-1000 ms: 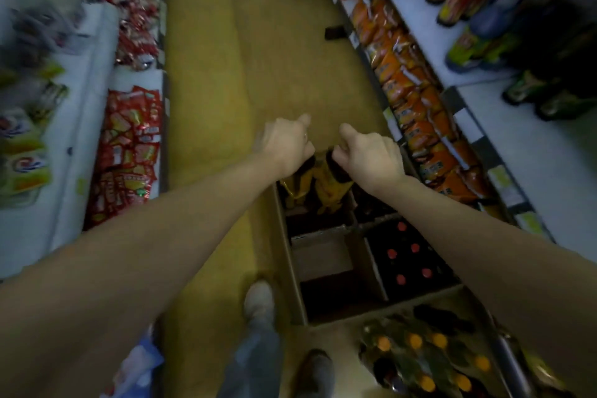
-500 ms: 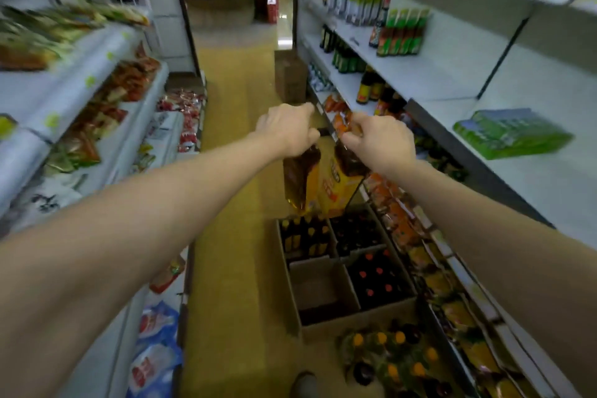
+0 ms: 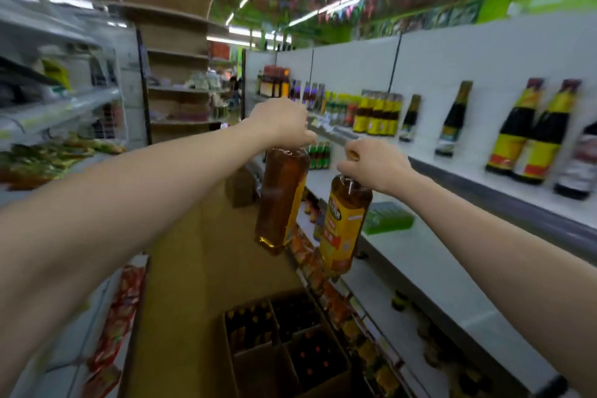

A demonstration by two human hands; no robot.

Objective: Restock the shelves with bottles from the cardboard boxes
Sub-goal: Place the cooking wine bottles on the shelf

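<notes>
Amber bottles, one [image 3: 281,200] in the left hand [image 3: 280,122], one [image 3: 346,223] in the right hand [image 3: 374,165], each grip clenched on a neck, now lifted from the box [image 3: 284,355] up to shelf [image 3: 452,171] height at centre frame.

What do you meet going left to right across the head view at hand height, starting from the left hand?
Left hand → left bottle → right bottle → right hand → dark bottles on the shelf.

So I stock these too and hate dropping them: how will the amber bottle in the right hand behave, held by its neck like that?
The amber bottle looks full, so probably heavy for its size. The right hand grips only its top and it hangs tilted, so it may swing. Its smooth surface could slip.
</notes>
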